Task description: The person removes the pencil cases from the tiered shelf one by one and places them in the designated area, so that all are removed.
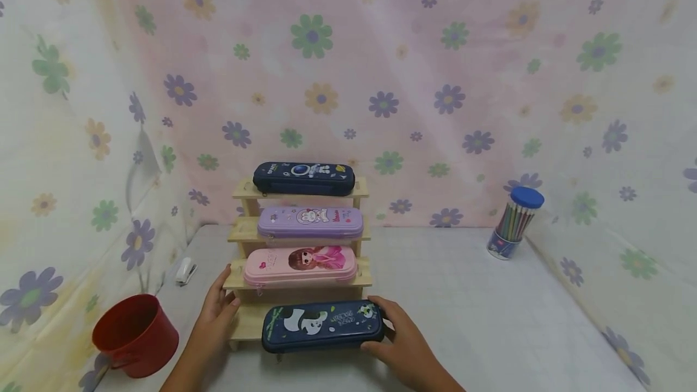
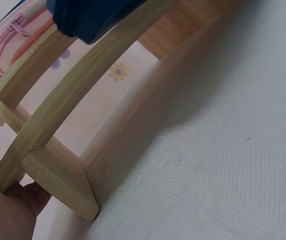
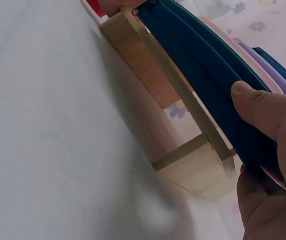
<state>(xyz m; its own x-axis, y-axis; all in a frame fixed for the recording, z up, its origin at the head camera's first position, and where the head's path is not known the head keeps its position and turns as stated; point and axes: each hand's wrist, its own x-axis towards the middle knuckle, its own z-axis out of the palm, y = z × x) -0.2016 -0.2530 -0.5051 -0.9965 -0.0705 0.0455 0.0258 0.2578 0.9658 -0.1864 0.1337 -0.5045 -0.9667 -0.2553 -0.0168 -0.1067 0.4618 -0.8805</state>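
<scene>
A dark blue pencil case [image 1: 305, 339] with a panda print lies over the lowest step of a wooden tiered rack [image 1: 247, 321]. My right hand [image 1: 407, 343] holds its right end, thumb on the front side, as the right wrist view shows with the blue case [image 3: 202, 75]. At the rack's left side, my left hand [image 1: 211, 322] grips the wooden edge; the left wrist view has the fingers around the end of the wooden step [image 2: 78, 92]. Above, one per step, sit a pink case [image 1: 272, 266] with a doll print, a purple case [image 1: 283, 222] and a navy astronaut case [image 1: 278, 177].
A red mug [image 1: 155, 340] stands left of the rack, with a small white stapler [image 1: 185, 271] behind it. Far right, a tub of colored pencils [image 1: 506, 241] has a blue lid. Flowered cloth [image 1: 414, 77] encloses the white table [image 1: 446, 301] at the back and sides.
</scene>
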